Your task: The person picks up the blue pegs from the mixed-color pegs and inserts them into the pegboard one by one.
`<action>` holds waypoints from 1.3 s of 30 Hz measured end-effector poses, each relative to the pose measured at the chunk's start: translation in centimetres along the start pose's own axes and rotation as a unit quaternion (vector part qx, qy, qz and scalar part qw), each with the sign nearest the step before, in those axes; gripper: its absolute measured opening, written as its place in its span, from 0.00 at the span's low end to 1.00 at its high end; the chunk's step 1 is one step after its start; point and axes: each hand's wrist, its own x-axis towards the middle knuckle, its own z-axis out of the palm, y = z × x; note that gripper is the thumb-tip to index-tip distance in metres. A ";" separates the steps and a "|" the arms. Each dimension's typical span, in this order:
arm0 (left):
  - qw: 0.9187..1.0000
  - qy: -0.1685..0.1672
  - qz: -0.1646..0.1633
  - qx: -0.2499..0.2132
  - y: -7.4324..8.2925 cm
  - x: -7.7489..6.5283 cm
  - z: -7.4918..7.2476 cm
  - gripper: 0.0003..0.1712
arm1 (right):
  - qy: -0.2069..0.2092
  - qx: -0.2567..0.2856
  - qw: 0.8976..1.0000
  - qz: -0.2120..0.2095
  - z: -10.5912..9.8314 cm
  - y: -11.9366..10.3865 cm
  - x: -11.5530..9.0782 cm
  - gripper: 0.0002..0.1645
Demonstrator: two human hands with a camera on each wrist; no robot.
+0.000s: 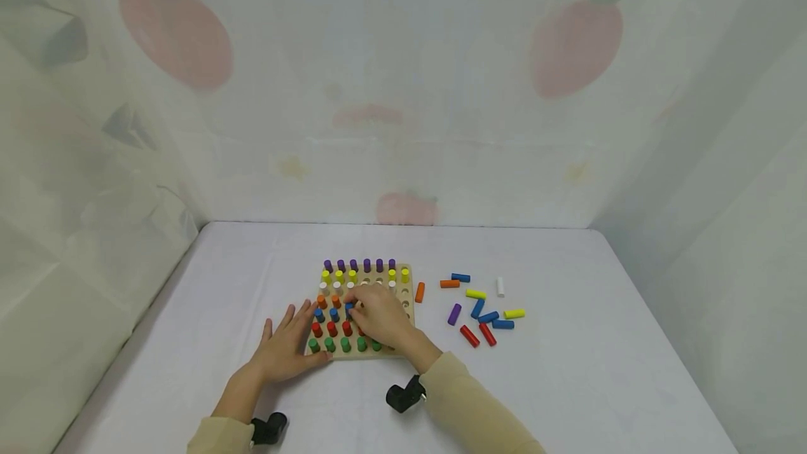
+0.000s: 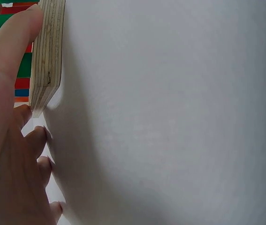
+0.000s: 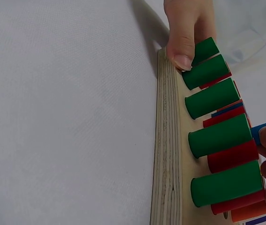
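A wooden pegboard (image 1: 353, 356) with rows of coloured pegs lies on the table. My left hand (image 1: 281, 352) is spread at its left side, fingers along the edge. The left thumb (image 2: 18, 35) rests on the front corner beside a green peg (image 2: 0, 24). My right hand (image 1: 381, 315) reaches over the board and pinches a blue peg (image 3: 260, 133) between thumb and fingers, at the third place of the blue row. The peg's lower end is hidden behind other pegs in the right wrist view. The right hand covers part of the middle rows.
Loose pegs lie right of the board: orange (image 1: 450, 284), blue (image 1: 503, 324), yellow (image 1: 514, 314), white (image 1: 501, 286), purple (image 1: 454, 314) and red (image 1: 469, 336). One orange peg (image 1: 419, 292) lies close to the board's right edge. White, fruit-printed sheets (image 1: 403, 160) surround the table.
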 end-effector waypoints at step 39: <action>1.000 -0.001 0.000 -0.002 0.3 -0.2 -0.2 0.60 | -0.011 -0.068 0.997 -0.027 0.5 0.1 -0.1 0.08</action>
